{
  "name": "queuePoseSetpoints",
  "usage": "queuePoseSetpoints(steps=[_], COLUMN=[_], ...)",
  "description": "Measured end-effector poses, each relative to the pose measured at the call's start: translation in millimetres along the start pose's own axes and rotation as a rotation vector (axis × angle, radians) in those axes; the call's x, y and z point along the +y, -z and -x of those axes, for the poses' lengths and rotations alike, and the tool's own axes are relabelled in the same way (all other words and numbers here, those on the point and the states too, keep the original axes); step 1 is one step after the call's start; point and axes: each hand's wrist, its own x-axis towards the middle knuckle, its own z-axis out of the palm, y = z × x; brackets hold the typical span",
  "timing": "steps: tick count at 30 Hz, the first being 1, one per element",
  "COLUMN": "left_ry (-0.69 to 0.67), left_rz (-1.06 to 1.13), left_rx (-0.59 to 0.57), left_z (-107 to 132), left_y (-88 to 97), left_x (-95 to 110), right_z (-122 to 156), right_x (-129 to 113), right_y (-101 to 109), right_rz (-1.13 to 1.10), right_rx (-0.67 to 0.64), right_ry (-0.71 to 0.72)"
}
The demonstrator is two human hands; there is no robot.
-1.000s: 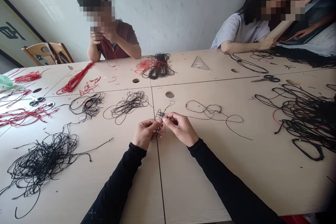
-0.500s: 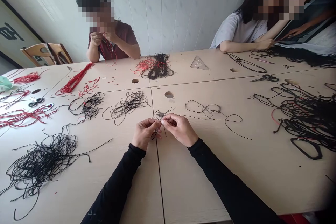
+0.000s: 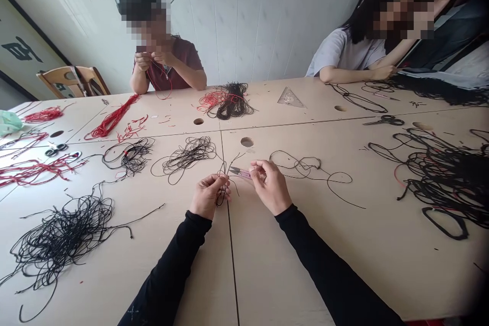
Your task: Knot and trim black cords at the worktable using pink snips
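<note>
My left hand (image 3: 209, 194) is closed, pinching a black cord (image 3: 221, 197) between thumb and fingers. A small loop of it hangs below the fingertips, and loose ends stick up above them. To the right, my right hand (image 3: 270, 186) hovers apart from the cord, thumb and index finger spread, with nothing visible between them. Between the two hands lie thread snips (image 3: 241, 172) with dark blades and a purplish handle; my right hand partly covers their handle end. Beyond that hand, a looped black cord (image 3: 301, 163) rests on the table.
Black cord bundles lie at left (image 3: 64, 239) and right (image 3: 454, 173). Red cords (image 3: 112, 117), black scissors (image 3: 385, 120) and a clear triangle ruler (image 3: 290, 98) are farther back. Two people sit across the table (image 3: 305, 265), one handling red cord. Round holes (image 3: 247, 141) pierce the tabletop.
My right hand has let go of the cord and drawn back to the right, uncovering more of the snips. My left hand keeps its pinch. The view has tilted slightly upward.
</note>
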Motion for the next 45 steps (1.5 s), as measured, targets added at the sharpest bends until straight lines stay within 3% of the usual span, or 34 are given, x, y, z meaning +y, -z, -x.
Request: queuePoseSetpoints(steps=[2, 7, 10, 16, 22, 31, 39, 45], left_ry=[-0.001, 0.008, 0.002, -0.034, -0.069, -0.076, -0.084, -0.074], left_rz=[0.016, 0.037, 0.062, 0.014, -0.074, -0.107, -0.127, -0.139], left_rx=[0.007, -0.010, -0.022, 0.004, -0.005, -0.004, -0.022, -0.052], left_z=[-1.0, -1.7, -0.9, 0.2, 0.6, 3.1, 2.5, 3.4], left_y=[0.9, 2.3, 1.3, 0.0, -1.5, -5.3, -4.4, -5.3], left_x=[-0.7, -0.7, 0.5, 0.9, -3.6, -1.8, -4.1, -3.3], right_z=[1.2, 9.9, 13.0, 13.3, 15.5, 10.5, 8.6, 7.2], right_x=[-6.9, -23.6, -22.4, -22.1, -33.9, -21.4, -19.9, -15.5], right_y=[1.8, -2.4, -10.4, -11.9, -7.4, -11.5, -14.7, -16.9], right_rz=[-0.020, -0.125, -0.072, -0.070, -0.271, -0.504, -0.688, -0.727], right_rx=[0.016, -0.265, -0.309, -0.235, -0.133, -0.194, -0.116, -0.149], right_ry=[0.090, 0.099, 0.080, 0.068, -0.013, -0.205, -0.355, -0.421])
